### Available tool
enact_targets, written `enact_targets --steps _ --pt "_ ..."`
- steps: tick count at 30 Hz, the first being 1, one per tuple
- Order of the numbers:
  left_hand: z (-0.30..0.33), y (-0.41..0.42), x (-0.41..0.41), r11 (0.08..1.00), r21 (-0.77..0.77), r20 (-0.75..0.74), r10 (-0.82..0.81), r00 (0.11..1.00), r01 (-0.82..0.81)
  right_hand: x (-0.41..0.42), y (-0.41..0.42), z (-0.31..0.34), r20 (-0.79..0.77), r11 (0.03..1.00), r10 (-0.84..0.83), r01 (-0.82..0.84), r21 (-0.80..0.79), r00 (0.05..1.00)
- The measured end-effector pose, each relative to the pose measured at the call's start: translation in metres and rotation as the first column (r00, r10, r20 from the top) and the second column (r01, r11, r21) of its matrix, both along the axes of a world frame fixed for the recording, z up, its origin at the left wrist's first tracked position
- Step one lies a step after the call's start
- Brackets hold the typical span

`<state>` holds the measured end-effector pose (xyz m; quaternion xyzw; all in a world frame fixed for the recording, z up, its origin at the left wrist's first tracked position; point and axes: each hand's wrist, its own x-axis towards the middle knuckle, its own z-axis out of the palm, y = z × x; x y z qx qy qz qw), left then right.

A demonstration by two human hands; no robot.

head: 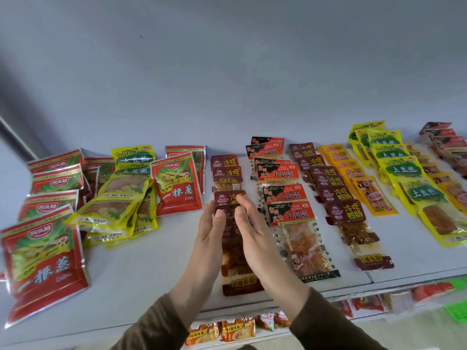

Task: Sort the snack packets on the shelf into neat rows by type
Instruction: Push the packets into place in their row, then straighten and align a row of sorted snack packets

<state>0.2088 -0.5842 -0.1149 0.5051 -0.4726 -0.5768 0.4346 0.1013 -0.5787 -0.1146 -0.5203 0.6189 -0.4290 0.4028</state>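
Note:
A row of dark red snack packets (226,170) runs back from the front of the white shelf (151,258) at the middle. My left hand (211,233) and my right hand (255,231) lie with straight fingers along the two sides of the row's front packet (236,281), palms facing each other. To the right are rows of black-and-red packets (288,195), dark red packets (341,198), orange packets (364,183) and yellow-green packets (414,180). On the left lie loose red packets (45,256) and a heap of yellow packets (118,198).
A grey wall (227,72) backs the shelf. A lower shelf (278,322) below the front edge holds more small packets and green price tags (457,309). More dark packets (444,142) lie at the far right. Bare shelf surface lies between the left heap and my hands.

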Motion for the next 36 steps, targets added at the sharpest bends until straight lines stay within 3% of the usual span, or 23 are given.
enact_targets --steps 5,10,12,14,17,20,25,31,36 --pt "0.014 -0.015 0.022 0.994 -0.089 0.107 0.069 0.992 -0.06 0.003 -0.007 0.027 0.064 0.997 0.079 -0.079 -0.014 0.995" --pt "0.026 -0.054 0.058 0.978 -0.162 0.18 0.161 0.97 -0.132 0.021 -0.033 0.046 0.262 0.987 0.137 -0.154 0.046 0.955" --pt "0.028 -0.079 0.08 0.976 -0.17 0.286 0.181 0.941 -0.136 0.033 -0.052 0.049 0.317 0.985 0.126 -0.158 0.076 0.94" --pt "0.028 -0.107 0.102 0.972 -0.219 0.554 0.197 0.809 -0.087 0.047 -0.075 0.053 0.344 0.983 0.082 -0.133 0.126 0.935" --pt "0.031 -0.136 0.124 0.984 -0.169 0.853 0.116 0.509 0.059 0.071 -0.103 0.054 0.34 0.974 0.012 -0.087 0.207 0.941" --pt "0.028 -0.155 0.136 0.971 -0.054 0.952 -0.02 0.305 0.231 0.094 -0.132 0.044 0.319 0.968 -0.084 0.0 0.252 0.944" --pt "0.011 -0.165 0.139 0.91 0.043 0.989 -0.098 0.115 0.413 0.109 -0.169 0.004 0.182 0.959 -0.172 0.122 0.256 0.968" --pt "-0.004 -0.16 0.135 0.872 -0.012 0.997 -0.028 0.075 0.489 0.109 -0.177 -0.013 0.113 0.961 -0.201 0.173 0.216 0.973" --pt "-0.005 -0.158 0.136 0.881 -0.067 0.994 0.016 0.112 0.468 0.108 -0.188 -0.014 0.085 0.956 -0.234 0.212 0.204 0.969"
